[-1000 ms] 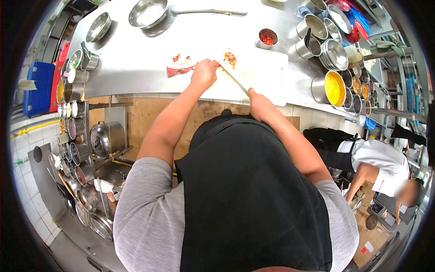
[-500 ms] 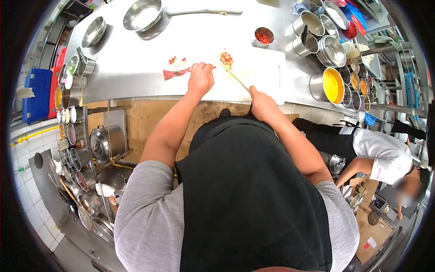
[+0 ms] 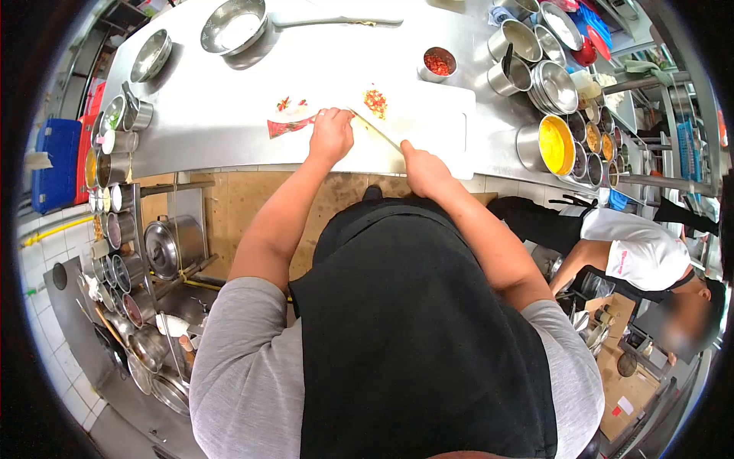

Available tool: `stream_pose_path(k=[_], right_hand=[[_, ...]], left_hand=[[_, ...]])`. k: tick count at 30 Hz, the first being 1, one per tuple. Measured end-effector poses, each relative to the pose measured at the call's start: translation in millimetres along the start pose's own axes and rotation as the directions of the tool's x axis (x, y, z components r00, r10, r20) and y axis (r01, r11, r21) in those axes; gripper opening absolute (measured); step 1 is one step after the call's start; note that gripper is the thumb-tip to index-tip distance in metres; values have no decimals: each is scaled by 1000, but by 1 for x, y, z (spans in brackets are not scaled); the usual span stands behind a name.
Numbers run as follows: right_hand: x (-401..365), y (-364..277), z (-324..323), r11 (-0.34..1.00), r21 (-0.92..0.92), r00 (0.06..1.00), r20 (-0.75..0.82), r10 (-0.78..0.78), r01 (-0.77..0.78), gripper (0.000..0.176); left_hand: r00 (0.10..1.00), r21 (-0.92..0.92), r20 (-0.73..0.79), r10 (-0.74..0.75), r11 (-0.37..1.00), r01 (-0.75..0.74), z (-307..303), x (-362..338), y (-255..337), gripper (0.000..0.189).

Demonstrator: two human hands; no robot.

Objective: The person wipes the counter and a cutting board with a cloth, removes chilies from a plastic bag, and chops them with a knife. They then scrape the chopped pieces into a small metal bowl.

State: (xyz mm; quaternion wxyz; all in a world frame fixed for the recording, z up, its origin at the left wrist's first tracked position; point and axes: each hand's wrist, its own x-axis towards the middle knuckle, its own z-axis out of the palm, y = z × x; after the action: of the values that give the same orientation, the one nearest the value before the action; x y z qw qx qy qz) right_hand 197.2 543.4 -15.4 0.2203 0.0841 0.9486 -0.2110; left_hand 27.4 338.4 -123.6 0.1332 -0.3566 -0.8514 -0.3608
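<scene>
My right hand (image 3: pixel 425 170) is wrapped round the handle end of a knife (image 3: pixel 380 128), whose pale blade slants up and left across the white cutting board (image 3: pixel 447 126). The fingers of my left hand (image 3: pixel 332 136) are bent and pressed together beside the blade's far end; what they hold down is too small to make out. Just left of them lies a red-patterned packet (image 3: pixel 287 126), with small red pieces (image 3: pixel 284 104) above it. A little heap of chopped red and yellow bits (image 3: pixel 375 102) rests on the board beyond the blade.
Behind the board stands a metal cup of red pieces (image 3: pixel 438 63). A perforated bowl (image 3: pixel 234 26) and a smaller bowl (image 3: pixel 151 56) are at the back left. On the right are a pot of yellow contents (image 3: pixel 556 145), stacked pans and a co-worker (image 3: pixel 634 241) bending over.
The blade has swung left from the chopped heap to beside my left fingers. The whole view has shifted slightly, and the co-worker's arm and head have moved a little.
</scene>
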Motion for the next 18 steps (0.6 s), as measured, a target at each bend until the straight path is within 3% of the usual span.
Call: stream_pose_path(k=[5, 11, 18], right_hand=[[-43, -15, -44, 996, -56, 989, 127, 80, -73, 34], [4, 9, 13, 1000, 2, 999, 46, 17, -18, 37], [-19, -5, -21, 999, -40, 998, 57, 24, -22, 37]], left_hand=[[999, 4, -39, 17, 1000, -17, 2, -2, -1, 16], [998, -5, -56, 35, 999, -36, 0, -1, 4, 14], [998, 26, -68, 16, 1000, -15, 0, -2, 3, 10]])
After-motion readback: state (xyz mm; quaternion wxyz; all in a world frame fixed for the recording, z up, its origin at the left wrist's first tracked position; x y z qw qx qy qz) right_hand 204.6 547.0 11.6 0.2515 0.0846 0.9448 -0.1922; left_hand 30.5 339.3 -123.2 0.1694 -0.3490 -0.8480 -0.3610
